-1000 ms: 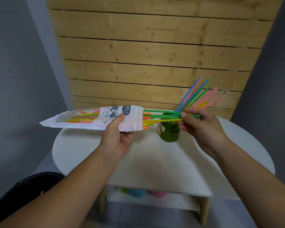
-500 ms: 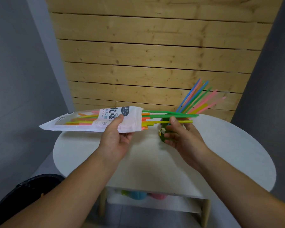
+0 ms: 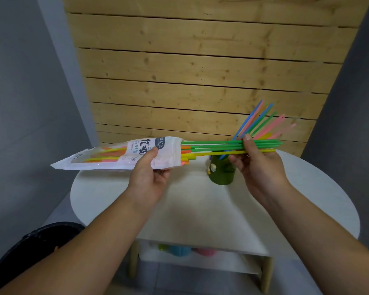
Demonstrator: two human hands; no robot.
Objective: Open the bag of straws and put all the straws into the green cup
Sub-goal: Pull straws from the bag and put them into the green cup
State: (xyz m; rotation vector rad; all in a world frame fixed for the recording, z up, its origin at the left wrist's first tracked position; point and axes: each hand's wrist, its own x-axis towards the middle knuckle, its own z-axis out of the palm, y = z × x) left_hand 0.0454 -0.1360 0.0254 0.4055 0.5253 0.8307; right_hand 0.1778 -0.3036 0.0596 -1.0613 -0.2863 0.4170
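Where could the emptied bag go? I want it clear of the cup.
The table is bare between the green cup and its near edge, and along its left rim. It is crowded around the cup, where the right hand holds straws.

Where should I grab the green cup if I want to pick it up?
Grip the green cup around its bare lower wall, coming from the front. Straws fan out of its top toward the back right, and more straws are held across above it, so reaching from overhead is blocked.
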